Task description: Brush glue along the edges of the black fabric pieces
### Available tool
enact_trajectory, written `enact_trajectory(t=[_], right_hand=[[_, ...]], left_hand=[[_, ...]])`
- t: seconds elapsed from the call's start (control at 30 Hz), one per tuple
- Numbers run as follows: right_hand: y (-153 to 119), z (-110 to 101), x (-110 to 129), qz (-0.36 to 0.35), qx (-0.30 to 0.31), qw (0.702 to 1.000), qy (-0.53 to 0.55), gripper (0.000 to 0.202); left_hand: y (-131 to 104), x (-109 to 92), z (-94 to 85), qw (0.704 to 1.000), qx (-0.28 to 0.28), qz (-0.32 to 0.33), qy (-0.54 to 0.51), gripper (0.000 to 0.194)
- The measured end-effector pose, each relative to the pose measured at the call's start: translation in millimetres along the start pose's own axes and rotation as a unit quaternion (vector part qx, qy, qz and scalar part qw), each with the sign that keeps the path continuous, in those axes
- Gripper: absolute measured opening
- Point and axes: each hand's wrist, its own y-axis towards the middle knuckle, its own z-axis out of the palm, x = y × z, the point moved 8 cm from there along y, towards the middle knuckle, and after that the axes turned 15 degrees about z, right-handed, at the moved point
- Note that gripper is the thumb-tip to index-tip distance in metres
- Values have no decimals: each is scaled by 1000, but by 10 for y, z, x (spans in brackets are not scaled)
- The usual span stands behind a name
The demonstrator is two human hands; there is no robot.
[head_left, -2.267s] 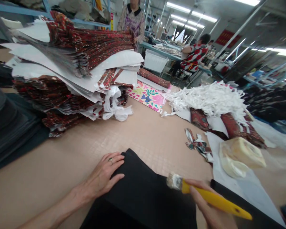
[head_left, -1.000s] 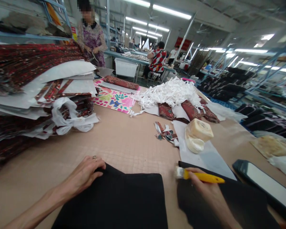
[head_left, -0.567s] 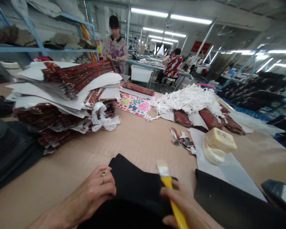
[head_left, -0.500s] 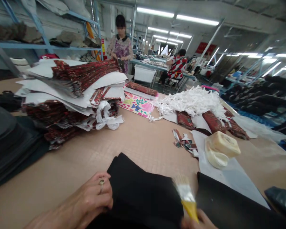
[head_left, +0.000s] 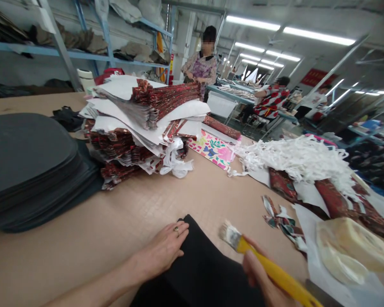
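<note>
A black sheet [head_left: 208, 277], perhaps fabric or thin board, lies on the brown-covered table [head_left: 141, 213] close to me. My left hand [head_left: 168, 245], with a ring on one finger, rests flat on the sheet's left edge, fingers stretched out. In my right hand [head_left: 262, 277] is a paintbrush [head_left: 269, 264] with a yellow handle. Its pale bristles point up and left, over the sheet's far right edge; whether they touch anything I cannot tell. A cream plastic container [head_left: 355, 243] with a cut opening stands to the right on white paper [head_left: 310, 230].
Dark rounded panels [head_left: 28, 157] are piled at left. Behind lie stacked red patterned pieces [head_left: 176, 100] with white sheets. White strips [head_left: 294, 160] heap over patterned rolls at right, near fabric scraps [head_left: 283, 219]. Two people [head_left: 201, 68] are beyond the table.
My view has swung left. My left hand has gone from curled fingers at the sheet's edge to lying flat. The brush has tipped over, its bristles now pointing left.
</note>
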Motion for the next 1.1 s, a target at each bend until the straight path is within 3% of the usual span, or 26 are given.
enact_trajectory(t=[0.1,0.23,0.3,0.37,0.5,0.6,0.7,0.83,0.93,1.03,1.1], right_hand=[[355,479,103,-10,29,998,52,37],[544,998,315,-87,77,987,107,31],[555,1168,386,-114,116,980,113,27],[537,1209,385,-125,144,977,94,24],[439,1010,249,-130,181,975,7,18],[421,885,236,-126,160,979,-7,19],[477,991,350,-130,145,980,37,22],[483,1107,300,-130,193,972,43,22],[371,783,-36,-101,177,979,-1,19],[262,257,-338,-61,100,993,-19,18],[243,-25,-408,-38,30,999,-14,19]], left_hand=[[-103,101,65,999,-41,-12,-13,61],[-172,114,-2,996,-81,-31,-30,58],[-168,124,-25,995,-89,-31,-42,59],[-169,150,-15,994,-89,-29,-56,61],[-195,195,40,993,-80,-29,-82,64],[-202,192,52,993,-77,-27,-86,65],[-193,202,62,992,-82,-28,-91,64],[-196,251,117,992,-88,-22,-85,65],[-212,277,145,994,-82,-12,-73,66],[-176,254,86,995,-78,-10,-55,60],[-97,195,3,996,-87,-7,-32,47]])
